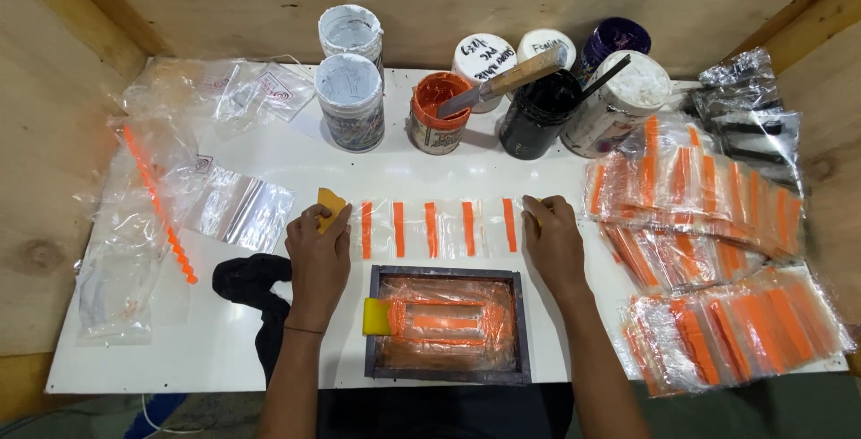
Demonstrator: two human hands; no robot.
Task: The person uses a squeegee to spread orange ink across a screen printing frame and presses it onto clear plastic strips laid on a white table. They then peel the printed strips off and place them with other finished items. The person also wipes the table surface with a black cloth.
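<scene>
A row of clear plastic bags with orange printed stripes (435, 228) lies across the white table (296, 170). My left hand (317, 258) rests at the row's left end and grips a small yellow-orange card (331, 205). My right hand (552, 242) presses on the row's right end, fingers down on the plastic. Just in front of both hands sits a small dark-framed printing screen (446, 322) smeared with orange ink, with a yellow squeegee (377, 317) lying at its left side.
Paint tubs stand along the back: two white ones (350, 98), an orange ink tub (438, 112) with a spatula (502, 82), a black one (538, 114). Stacks of printed bags (708, 251) fill the right. Loose clear bags (233, 210) and a black cloth (256, 282) lie left.
</scene>
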